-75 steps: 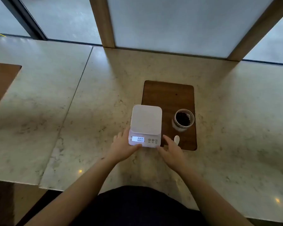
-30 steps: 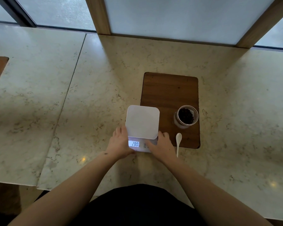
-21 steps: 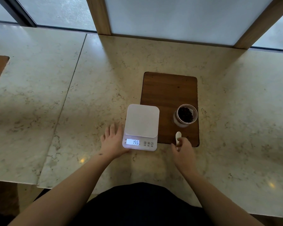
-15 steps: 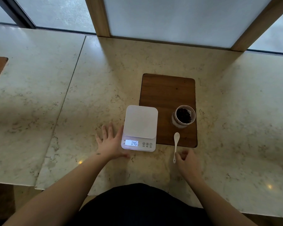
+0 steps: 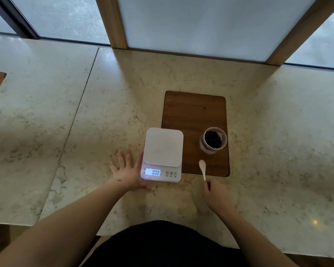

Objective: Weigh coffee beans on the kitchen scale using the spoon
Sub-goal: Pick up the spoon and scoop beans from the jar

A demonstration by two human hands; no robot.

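Marble counter (image 5: 85,122) spreads before us. Our left hand (image 5: 126,171) lies flat, fingers spread, against the kitchen scale (image 5: 162,155) reading 0.00. Our right hand (image 5: 216,195) pinches the white spoon (image 5: 202,167) by its handle end, its bowl over the wooden board (image 5: 194,112) near the jar of coffee beans (image 5: 212,140).
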